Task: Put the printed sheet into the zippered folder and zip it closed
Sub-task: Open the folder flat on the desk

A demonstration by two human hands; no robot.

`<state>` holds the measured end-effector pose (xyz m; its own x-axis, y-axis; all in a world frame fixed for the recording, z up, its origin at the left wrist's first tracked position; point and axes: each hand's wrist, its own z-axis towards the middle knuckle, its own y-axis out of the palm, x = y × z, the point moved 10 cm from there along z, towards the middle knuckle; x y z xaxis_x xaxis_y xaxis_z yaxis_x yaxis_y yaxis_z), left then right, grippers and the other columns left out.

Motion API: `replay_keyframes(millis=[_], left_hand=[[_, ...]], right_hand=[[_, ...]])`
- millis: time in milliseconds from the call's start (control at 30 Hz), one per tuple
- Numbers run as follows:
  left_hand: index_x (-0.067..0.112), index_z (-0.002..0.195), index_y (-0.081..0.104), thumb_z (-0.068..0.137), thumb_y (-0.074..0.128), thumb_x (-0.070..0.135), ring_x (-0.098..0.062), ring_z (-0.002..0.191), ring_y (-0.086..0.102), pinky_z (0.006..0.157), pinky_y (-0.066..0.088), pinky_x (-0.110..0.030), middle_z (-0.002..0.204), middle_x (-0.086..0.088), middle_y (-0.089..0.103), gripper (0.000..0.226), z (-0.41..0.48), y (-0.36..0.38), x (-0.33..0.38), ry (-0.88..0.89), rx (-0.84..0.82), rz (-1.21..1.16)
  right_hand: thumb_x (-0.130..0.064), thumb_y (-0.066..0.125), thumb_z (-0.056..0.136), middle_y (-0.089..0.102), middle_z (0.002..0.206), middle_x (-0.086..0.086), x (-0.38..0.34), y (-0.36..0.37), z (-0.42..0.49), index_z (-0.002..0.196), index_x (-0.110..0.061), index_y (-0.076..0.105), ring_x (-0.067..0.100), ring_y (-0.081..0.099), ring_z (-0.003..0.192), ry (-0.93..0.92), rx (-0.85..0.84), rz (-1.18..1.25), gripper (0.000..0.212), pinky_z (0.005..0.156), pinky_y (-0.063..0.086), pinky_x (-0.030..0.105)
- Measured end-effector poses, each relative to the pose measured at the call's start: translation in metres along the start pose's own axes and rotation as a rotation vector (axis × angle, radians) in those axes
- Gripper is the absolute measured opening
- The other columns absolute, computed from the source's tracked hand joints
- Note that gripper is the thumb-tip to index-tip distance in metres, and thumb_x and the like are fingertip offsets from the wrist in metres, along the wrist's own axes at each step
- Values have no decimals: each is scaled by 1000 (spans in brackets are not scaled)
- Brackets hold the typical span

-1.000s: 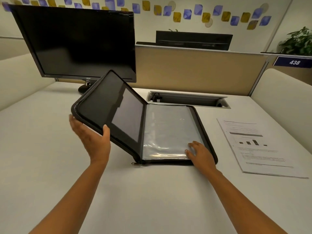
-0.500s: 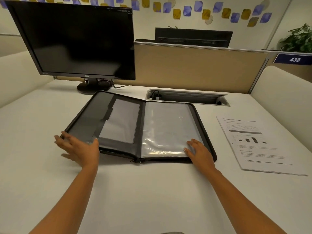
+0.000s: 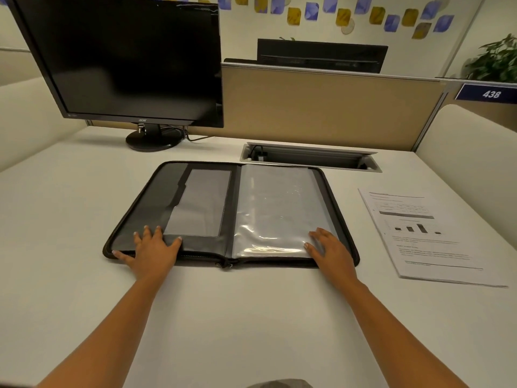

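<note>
while the counter (image 3: 84,205) carries everything, the zippered folder (image 3: 179,191) lies fully open and flat under both sets of fingers. left hand (image 3: 152,247) and right hand (image 3: 331,249) press palm-down, fingers spread, gripping nothing. beyond the left fingertips stands a monitor (image 3: 120,57); a cable tray (image 3: 307,158) sits beyond the right ones. the printed sheet (image 3: 419,233) lies apart, outboard of the right fingers. it looks light and floppy, best pinched at its near edge. nothing blocks the reach.

On table (image 3: 84,275): 1 folder (image 3: 156,208), 1 printed sheet (image 3: 425,236), 1 monitor (image 3: 123,60), 1 cable tray (image 3: 310,156); 2 hands — left hand (image 3: 154,250), right hand (image 3: 331,252).
</note>
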<state>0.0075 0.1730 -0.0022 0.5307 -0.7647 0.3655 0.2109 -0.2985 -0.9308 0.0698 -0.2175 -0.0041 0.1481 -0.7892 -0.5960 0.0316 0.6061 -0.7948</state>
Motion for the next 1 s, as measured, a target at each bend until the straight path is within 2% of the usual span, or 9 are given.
replay_keyframes(millis=[300, 433, 667, 800, 933, 1000], left_hand=[[10, 134, 42, 89, 48, 41, -31, 141, 12, 106, -4, -66, 149, -14, 28, 55, -7, 3, 5, -23, -22, 16], [6, 132, 43, 88, 50, 39, -33, 141, 12, 107, -4, -65, 150, -18, 26, 55, -9, 4, 18, 4, -15, 21], [8, 136, 39, 88, 52, 37, -30, 141, 14, 110, -4, -59, 151, -16, 25, 58, -15, 11, 76, 187, -17, -38], [12, 137, 38, 89, 51, 40, -26, 140, 21, 112, -3, -55, 150, -12, 27, 57, -37, 27, 131, 337, -94, -110], [16, 130, 47, 90, 51, 40, -21, 135, 32, 112, -8, -52, 146, -6, 37, 47, -68, 49, 197, 461, -234, -214], [15, 126, 51, 89, 53, 36, -21, 132, 37, 114, 1, -46, 142, -5, 42, 42, -87, 58, 233, 531, -308, -303]], right_hand=[[-38, 50, 91, 40, 145, 1, 5, -6, -13, 133, -19, 45, 18, 35, 134, 4, 27, 9, 46, 109, 30, 34], [-39, 50, 91, 39, 146, 0, 9, -9, -22, 133, -21, 44, 17, 34, 135, 17, 34, 13, 47, 110, 30, 35], [-40, 50, 90, 38, 146, -3, 16, -17, -32, 133, -23, 44, 15, 34, 135, 31, 35, 12, 47, 110, 30, 34], [-36, 53, 89, 40, 145, -1, 18, -19, -32, 131, -20, 47, 18, 36, 134, 59, 17, 61, 45, 108, 30, 33], [-25, 60, 87, 59, 126, 8, 30, -42, -24, 116, -11, 60, 21, 54, 114, 163, 112, 223, 33, 96, 40, 28], [-21, 60, 87, 65, 113, 11, 41, -61, -19, 110, -8, 63, 21, 59, 103, 208, 174, 245, 27, 88, 44, 26]])
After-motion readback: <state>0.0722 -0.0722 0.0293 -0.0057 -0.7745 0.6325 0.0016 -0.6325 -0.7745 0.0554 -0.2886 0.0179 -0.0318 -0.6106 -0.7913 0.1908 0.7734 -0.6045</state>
